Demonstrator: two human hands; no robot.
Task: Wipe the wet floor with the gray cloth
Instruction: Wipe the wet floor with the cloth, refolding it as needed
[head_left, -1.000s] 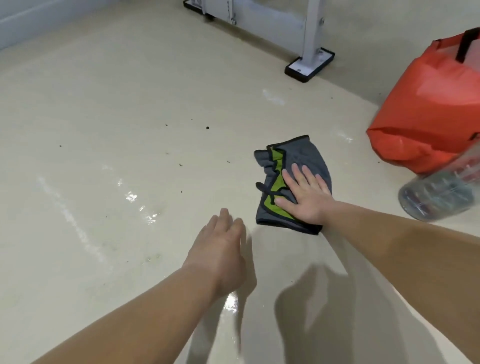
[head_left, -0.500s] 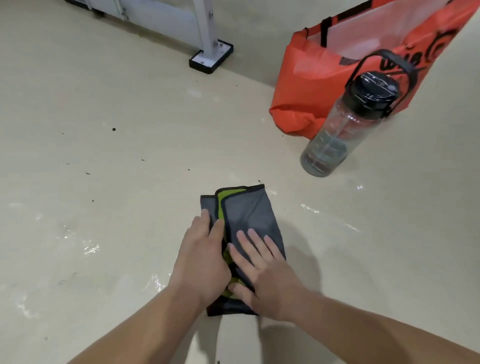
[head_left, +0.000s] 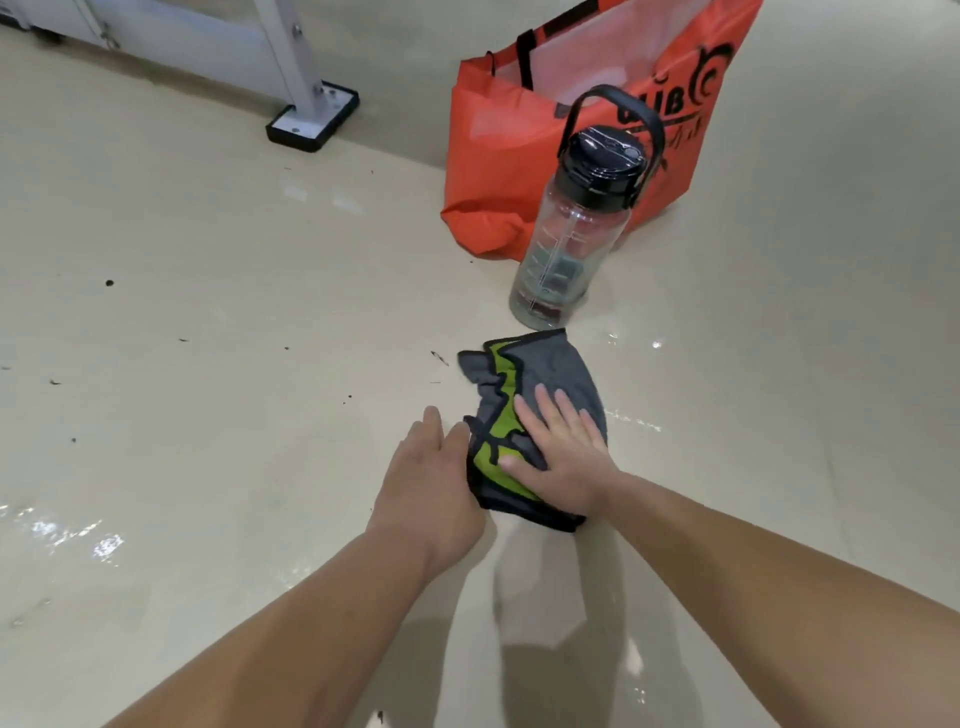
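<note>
The gray cloth (head_left: 551, 365), folded with a green inner side and black edging, lies crumpled on the beige floor just in front of me. My right hand (head_left: 563, 460) lies flat on its near right half, fingers spread, pressing it down. My left hand (head_left: 431, 483) rests flat on the floor at the cloth's left edge, its fingertips touching the edging and holding nothing. Water glistens on the floor at the far left (head_left: 78, 538) and in thin streaks right of the cloth (head_left: 636, 422).
A clear water bottle (head_left: 569, 234) with a black lid and handle stands just beyond the cloth. Behind it sits an orange bag (head_left: 498, 135). A white metal frame's foot (head_left: 313, 120) stands at the back left. Dark specks dot the floor to the left.
The cloth has slid forward toward the bottle under my right hand and bunched up. My left hand has come off the top of the cloth to its left edge.
</note>
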